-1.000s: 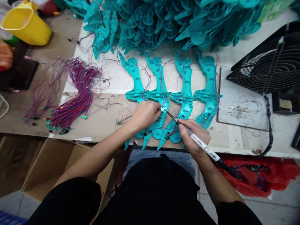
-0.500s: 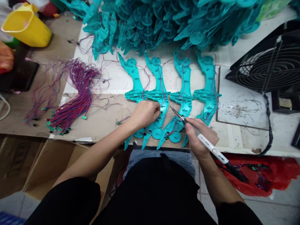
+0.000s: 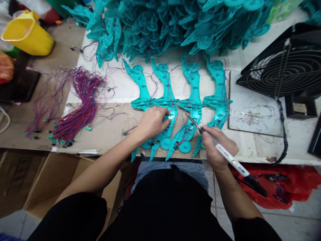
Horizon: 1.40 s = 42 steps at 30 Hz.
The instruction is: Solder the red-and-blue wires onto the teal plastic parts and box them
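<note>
Left hand (image 3: 152, 122) is curled down on the second teal shell (image 3: 167, 110) from its side, fingertips pinching something at the shell's middle; can't tell what, too small. Right hand (image 3: 218, 147) is closed around a white soldering iron (image 3: 225, 155), pen-style, tip hanging over the third shell (image 3: 192, 115) just ahead of its knuckles.

What worries me: that tip sits close to the thin red and blue wires draped over the shells, and near the left fingertips too. One slip and you'd probably melt plastic, scorch a wire or burn a finger. The iron's cord trails off behind the right wrist over the red bag (image 3: 276, 187), so a snag could yank the tip.

Around: a wire bundle (image 3: 77, 107) well out past the left hand, a heap of shells (image 3: 175, 23) beyond both hands, a fan (image 3: 283, 73) off past the right hand, a yellow jug (image 3: 27, 33) far left.
</note>
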Each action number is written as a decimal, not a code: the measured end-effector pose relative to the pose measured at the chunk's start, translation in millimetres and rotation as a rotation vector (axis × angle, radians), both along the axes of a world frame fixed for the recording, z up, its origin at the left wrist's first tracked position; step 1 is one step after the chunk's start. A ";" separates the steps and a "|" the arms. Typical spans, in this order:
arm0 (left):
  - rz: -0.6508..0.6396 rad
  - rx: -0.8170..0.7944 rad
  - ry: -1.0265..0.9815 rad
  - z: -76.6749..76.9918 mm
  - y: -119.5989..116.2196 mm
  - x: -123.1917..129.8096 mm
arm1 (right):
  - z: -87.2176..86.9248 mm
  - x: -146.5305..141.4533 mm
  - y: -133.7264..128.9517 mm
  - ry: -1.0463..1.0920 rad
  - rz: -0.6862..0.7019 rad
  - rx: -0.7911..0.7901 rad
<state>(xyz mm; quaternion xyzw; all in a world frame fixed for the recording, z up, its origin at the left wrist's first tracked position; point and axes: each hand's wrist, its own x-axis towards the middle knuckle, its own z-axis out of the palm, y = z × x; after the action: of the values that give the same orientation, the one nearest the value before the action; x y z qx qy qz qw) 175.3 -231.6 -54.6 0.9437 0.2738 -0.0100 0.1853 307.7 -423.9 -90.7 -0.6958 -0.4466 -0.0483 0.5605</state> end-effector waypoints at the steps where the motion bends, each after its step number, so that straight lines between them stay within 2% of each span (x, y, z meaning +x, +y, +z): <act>1: -0.017 0.048 -0.037 -1.6 -3.0 1.8 | 1.1 0.1 -0.8 0.009 -0.007 -0.007; 4: -0.086 0.136 -0.089 -7.5 -16.0 11.9 | 3.4 0.4 -2.7 0.025 -0.035 -0.024; 8: -0.083 0.090 -0.120 -12.1 -29.5 18.5 | 5.0 0.1 -4.3 0.030 -0.020 -0.004; 12: 0.076 -0.159 -0.294 -8.2 -26.6 -4.7 | 6.2 -4.1 -5.3 0.017 0.025 0.002; 15: 0.200 -0.315 -0.314 -7.9 -21.0 -28.2 | 5.9 -10.4 -4.0 0.002 0.115 -0.010; 18: 0.244 -0.277 -0.271 -13.7 -20.4 -40.0 | 5.3 -16.6 -1.1 -0.026 0.201 -0.032; 21: 0.247 -0.191 -0.241 -20.0 -23.5 -40.5 | 5.3 -20.1 1.4 -0.041 0.232 -0.066; 24: 0.174 -0.118 -0.193 -20.6 -24.6 -39.0 | 5.6 -20.7 2.9 -0.028 0.249 -0.081; 26: 0.124 -0.133 -0.181 -16.4 -22.9 -40.3 | 5.6 -20.2 3.3 -0.032 0.254 -0.068; 28: 0.091 -0.238 -0.236 -9.4 -19.8 -44.0 | 5.5 -19.7 3.3 -0.037 0.245 -0.064; 31: 0.081 -0.508 -0.349 0.8 -16.2 -52.3 | 5.4 -18.5 2.9 -0.029 0.202 -0.075; 33: 0.140 -0.678 -0.395 3.0 -16.8 -56.4 | 5.5 -17.4 3.3 -0.024 0.177 -0.071; 35: 0.243 -0.736 -0.438 0.7 -20.6 -57.4 | 5.5 -16.6 4.5 -0.017 0.172 -0.057; 38: 0.354 -0.554 -0.425 -7.0 -28.6 -54.1 | 5.0 -16.1 7.0 -0.016 0.194 -0.038; 40: 0.358 -0.409 -0.359 -12.1 -32.8 -51.3 | 4.3 -16.4 8.4 -0.024 0.215 -0.036; 42: 0.328 -0.331 -0.317 -16.2 -35.5 -49.5 | 3.3 -16.9 9.2 -0.031 0.229 -0.046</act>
<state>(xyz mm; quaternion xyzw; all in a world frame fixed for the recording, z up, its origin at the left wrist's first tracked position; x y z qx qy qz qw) 125.8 -267.1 -70.9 0.8334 0.3852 0.1231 0.3767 290.8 -414.7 -87.4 -0.6520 -0.5328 0.0158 0.5392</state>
